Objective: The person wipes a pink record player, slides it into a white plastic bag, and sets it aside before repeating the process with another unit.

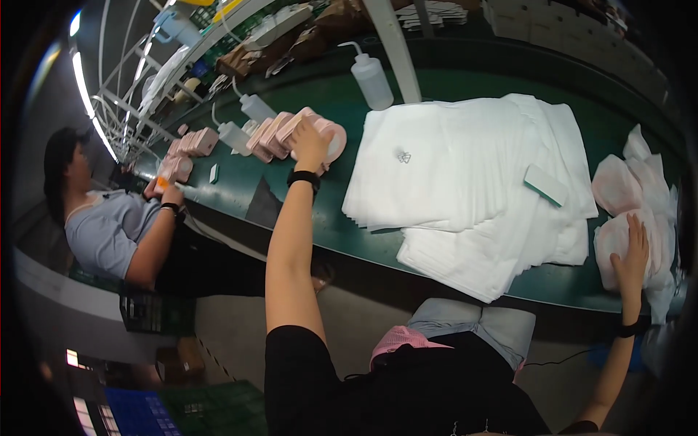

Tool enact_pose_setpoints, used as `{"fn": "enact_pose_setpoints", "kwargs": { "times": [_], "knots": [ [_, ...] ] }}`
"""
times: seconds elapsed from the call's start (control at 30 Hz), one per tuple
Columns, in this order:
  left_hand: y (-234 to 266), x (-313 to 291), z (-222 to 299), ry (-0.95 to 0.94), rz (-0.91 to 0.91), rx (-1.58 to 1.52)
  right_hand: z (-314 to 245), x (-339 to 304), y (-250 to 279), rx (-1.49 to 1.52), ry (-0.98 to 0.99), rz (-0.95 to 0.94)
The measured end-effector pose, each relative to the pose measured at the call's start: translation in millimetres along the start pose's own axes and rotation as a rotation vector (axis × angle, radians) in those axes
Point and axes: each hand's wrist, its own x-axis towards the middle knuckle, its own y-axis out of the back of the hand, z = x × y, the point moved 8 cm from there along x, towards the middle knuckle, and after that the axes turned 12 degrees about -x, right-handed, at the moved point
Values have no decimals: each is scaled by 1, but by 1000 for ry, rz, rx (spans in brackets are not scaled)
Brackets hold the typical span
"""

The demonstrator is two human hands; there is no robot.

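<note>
At the end of a row of pink cases (270,136), my left hand (311,145) reaches across the bench with its fingers curled over a pink case with a pale round face (334,142). The back of the hand hides part of its grip. On the far right, my right hand (632,251) lies with fingers stretched out over a pink item in a thin white bag (607,247). Another bagged pink item (616,183) is just beyond it. Between my hands spreads a thick stack of white soft bags or sheets (451,167).
A green-and-white block (545,185) rests on the white stack. Squeeze bottles (371,80) stand behind it, near a white post (396,47). To the left a co-worker (116,225) sits at the same green bench (334,236), handling pink items. Crates (156,312) stand on the floor.
</note>
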Motion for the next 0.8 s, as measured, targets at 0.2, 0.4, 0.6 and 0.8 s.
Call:
{"fn": "enact_pose_setpoints", "kwargs": {
  "times": [0.2, 0.4, 0.6, 0.8],
  "knots": [
    [-20, -14, 24, -29, -503, -273, 101, -4, -33, -164, -34, 105],
    [52, -48, 91, -56, -491, -804, 125, 10, -22, -265, 89, 131],
    [90, -102, 172, 279, -458, -1737, 63, -3, 19, -16, -27, 287],
    [47, -178, 270, 646, -589, -2276, -174, -50, 58, 1757, 148, -324]
  ]
}}
